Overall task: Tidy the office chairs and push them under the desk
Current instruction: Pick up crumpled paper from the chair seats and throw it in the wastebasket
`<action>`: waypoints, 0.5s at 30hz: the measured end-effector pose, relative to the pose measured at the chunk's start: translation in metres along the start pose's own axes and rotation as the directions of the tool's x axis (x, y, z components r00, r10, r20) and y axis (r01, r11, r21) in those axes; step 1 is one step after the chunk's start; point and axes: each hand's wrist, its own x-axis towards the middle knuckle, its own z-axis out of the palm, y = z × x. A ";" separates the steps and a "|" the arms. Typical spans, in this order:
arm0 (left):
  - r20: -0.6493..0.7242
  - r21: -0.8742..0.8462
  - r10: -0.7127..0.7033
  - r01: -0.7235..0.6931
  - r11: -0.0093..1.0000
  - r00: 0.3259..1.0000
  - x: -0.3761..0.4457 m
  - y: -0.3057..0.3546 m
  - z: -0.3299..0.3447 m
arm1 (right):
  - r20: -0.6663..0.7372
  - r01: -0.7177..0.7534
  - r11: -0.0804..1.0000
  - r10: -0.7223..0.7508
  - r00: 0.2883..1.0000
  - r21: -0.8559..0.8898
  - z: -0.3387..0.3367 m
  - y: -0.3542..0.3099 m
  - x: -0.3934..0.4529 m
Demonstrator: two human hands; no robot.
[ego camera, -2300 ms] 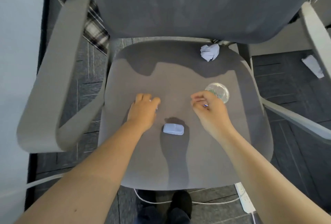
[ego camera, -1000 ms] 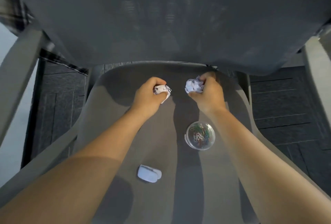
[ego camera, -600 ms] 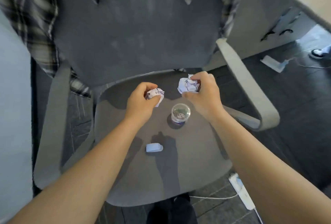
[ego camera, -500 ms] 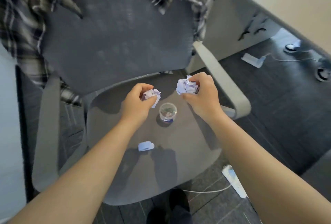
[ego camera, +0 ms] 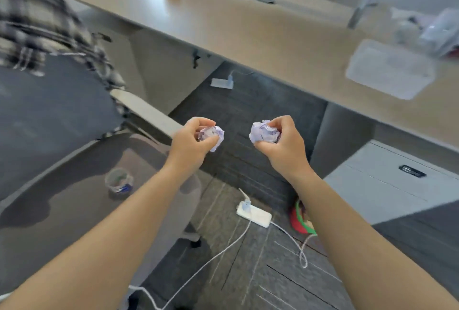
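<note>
Two hands held out side by side at frame centre, over the floor point(ego camera: 248, 168) between chair and bench. Left hand point(ego camera: 191, 144): fingers curled tight round a crumpled paper ball point(ego camera: 212, 134), white with purple marks, which juts from the thumb side. Right hand point(ego camera: 280, 143): likewise closed on a second ball point(ego camera: 263, 133) of the same paper; the two balls are near each other but apart. Chair point(ego camera: 62, 198): grey office type, at 9 o'clock from the hands, out from under the bench; seat faces the wearer, dark back at 10 o'clock, pale armrest point(ego camera: 146, 113) running toward the left hand. Plaid cloth point(ego camera: 37, 29) draped over the top of the back. Clear tub point(ego camera: 118, 180) on the seat, at 8 o'clock from the left hand, coloured bits inside, blurred. Bench point(ego camera: 248, 31): tan top crossing the upper frame from 11 to 3 o'clock, bearing a pale flat box point(ego camera: 390, 69) at 2 o'clock and blurred items beyond it. Drawer unit point(ego camera: 387, 183): grey, at 3 o'clock below the bench edge. Power strip point(ego camera: 254, 215): white, on the floor at 6 o'clock from the hands, cable point(ego camera: 218, 255) trailing toward the wearer. Red and green object point(ego camera: 301, 218) just beside the strip, partly hidden by the right forearm. Second white strip point(ego camera: 221, 82) on the floor under the bench at 12 o'clock.
</note>
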 end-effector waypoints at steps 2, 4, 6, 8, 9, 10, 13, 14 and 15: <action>0.092 0.016 0.020 -0.022 1.000 0.996 -0.009 0.013 0.042 | -0.081 -0.047 0.999 0.046 0.996 -0.020 -0.045 0.020 -0.018; 0.183 0.039 0.034 -0.042 0.998 0.983 -0.022 0.023 0.084 | -0.159 -0.088 0.995 0.079 0.984 -0.050 -0.086 0.040 -0.039; 0.266 0.047 0.046 -0.061 0.997 0.963 -0.038 0.032 0.125 | -0.219 -0.132 0.989 0.116 0.969 -0.064 -0.124 0.060 -0.061; 0.345 0.074 0.058 -0.089 0.993 0.937 -0.055 0.038 0.163 | -0.259 -0.185 0.981 0.163 0.952 -0.064 -0.157 0.080 -0.083; 0.382 0.088 0.055 -0.096 0.992 0.922 -0.062 0.040 0.180 | -0.277 -0.210 0.976 0.185 0.943 -0.063 -0.171 0.091 -0.092; 0.418 0.096 0.045 -0.093 0.991 0.907 -0.067 0.040 0.196 | -0.294 -0.236 0.970 0.208 0.933 -0.061 -0.185 0.102 -0.100; 0.508 0.146 -0.023 -0.060 0.987 0.861 -0.078 0.032 0.238 | -0.334 -0.334 0.942 0.308 0.891 -0.021 -0.212 0.139 -0.121; 0.525 0.170 -0.056 -0.040 0.985 0.849 -0.079 0.026 0.251 | -0.342 -0.364 0.931 0.343 0.875 0.003 -0.218 0.152 -0.127; 0.533 0.190 -0.086 -0.020 0.981 0.841 -0.079 0.019 0.264 | -0.349 -0.390 0.921 0.374 0.859 0.028 -0.222 0.165 -0.132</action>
